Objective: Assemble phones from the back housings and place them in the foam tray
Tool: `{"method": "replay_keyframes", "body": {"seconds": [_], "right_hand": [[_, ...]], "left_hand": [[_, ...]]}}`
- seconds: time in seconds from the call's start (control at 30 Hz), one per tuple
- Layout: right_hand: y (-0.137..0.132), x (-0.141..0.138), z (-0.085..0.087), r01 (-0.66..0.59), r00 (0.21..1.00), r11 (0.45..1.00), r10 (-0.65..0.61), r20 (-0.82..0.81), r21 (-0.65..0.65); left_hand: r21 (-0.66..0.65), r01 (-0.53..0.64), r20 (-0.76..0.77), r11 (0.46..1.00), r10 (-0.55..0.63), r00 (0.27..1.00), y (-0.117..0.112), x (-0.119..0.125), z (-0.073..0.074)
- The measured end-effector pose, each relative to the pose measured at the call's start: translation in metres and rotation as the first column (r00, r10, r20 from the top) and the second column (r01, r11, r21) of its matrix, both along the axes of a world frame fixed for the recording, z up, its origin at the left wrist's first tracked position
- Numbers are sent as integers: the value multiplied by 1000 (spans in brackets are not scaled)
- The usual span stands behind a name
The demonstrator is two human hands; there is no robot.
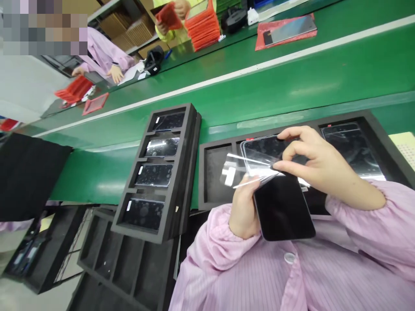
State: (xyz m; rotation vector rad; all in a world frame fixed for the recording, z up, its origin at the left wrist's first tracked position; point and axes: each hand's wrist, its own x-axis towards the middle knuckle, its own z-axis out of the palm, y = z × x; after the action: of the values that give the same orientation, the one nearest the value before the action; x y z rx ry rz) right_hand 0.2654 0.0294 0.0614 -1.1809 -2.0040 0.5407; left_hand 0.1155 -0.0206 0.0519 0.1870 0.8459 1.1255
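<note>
My left hand (247,205) grips a phone (284,209) by its left edge, its dark blank screen facing up and its near end tilted toward my body. Over the phone's far end, my right hand (313,151) pinches a clear film (241,166) between thumb and fingertips. The film bends up and out to the left and carries a white label. Whether part of it still touches the screen cannot be made out. Beyond my hands, another phone (264,144) with a red tab lies in a black foam tray (201,177), partly covered by film and fingers.
Left of me, stacked foam trays (189,142) hold several phones in compartments. Other foam trays (129,259) lie lower down. A green conveyor (292,93) crosses ahead. Opposite, two co-workers handle red padded sleeves (203,26). A phone (290,30) rests on a red sleeve there.
</note>
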Motion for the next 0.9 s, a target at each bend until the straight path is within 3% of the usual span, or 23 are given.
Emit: {"method": "replay_keyframes", "body": {"seconds": [0.1, 0.2, 0.47, 0.63, 0.7, 0.77, 0.83, 0.9], "right_hand": [[3, 3, -14, 27, 995, 991, -40, -97, -133], [1, 2, -22, 43, 985, 984, -70, -156, -173], [-3, -3, -16, 10, 974, 972, -63, -219, -236], [2, -2, -26, -52, 813, 902, -211, -543, -428], [-7, -4, -26, 37, 867, 894, -251, -430, -446], [-25, -8, -22, 126, 945, 939, -212, -249, -319], [-46, -13, -14, 69, 989, 986, -87, -117, -153], [-63, -19, -9, -78, 997, 991, 75, -33, -108]], "left_hand": [[63, -6, -72, 998, 11, 997, -1, 0, 9], [83, 18, -84, 996, -11, 996, -2, 0, 9], [71, 12, -91, 997, -6, 996, -4, -3, 9], [85, -28, -147, 996, 41, 988, -7, -10, 7], [92, -51, -169, 994, 66, 983, -8, -11, 6], [113, -92, -210, 989, 114, 971, -7, -11, 4], [158, -139, -263, 978, 177, 948, -6, -10, 1], [204, -183, -304, 962, 239, 922, -4, -9, -2]]}}
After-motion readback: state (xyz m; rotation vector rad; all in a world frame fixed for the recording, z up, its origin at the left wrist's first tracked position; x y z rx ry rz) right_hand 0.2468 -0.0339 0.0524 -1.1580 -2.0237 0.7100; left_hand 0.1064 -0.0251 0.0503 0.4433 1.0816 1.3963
